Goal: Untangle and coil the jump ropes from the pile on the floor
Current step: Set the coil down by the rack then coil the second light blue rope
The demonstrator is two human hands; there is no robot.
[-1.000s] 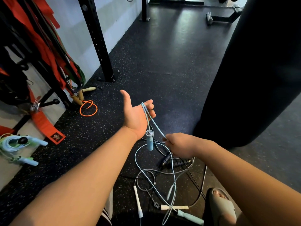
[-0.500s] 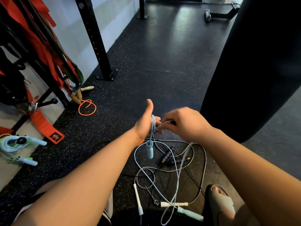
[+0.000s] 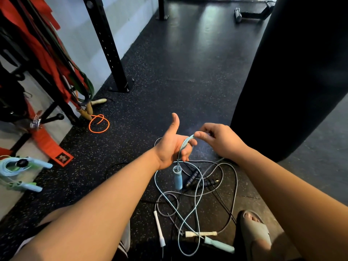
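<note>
Speckled black gym floor (image 3: 169,72) carries the tangled pile of jump ropes (image 3: 197,196) on its near side. Above it the left hand (image 3: 169,147), thumb up, curls its fingers round a light-blue jump rope (image 3: 183,146), whose blue handle (image 3: 178,178) dangles; the right hand (image 3: 220,140) pinches that rope just beside, grip tight.

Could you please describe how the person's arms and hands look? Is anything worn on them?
The left forearm and the right forearm are bare as far as the frame shows them; no sleeves are visible. The left hand and the right hand wear no gloves. I see no watch, bracelet, ring or marking on the wrists or on the fingers that show.
</note>
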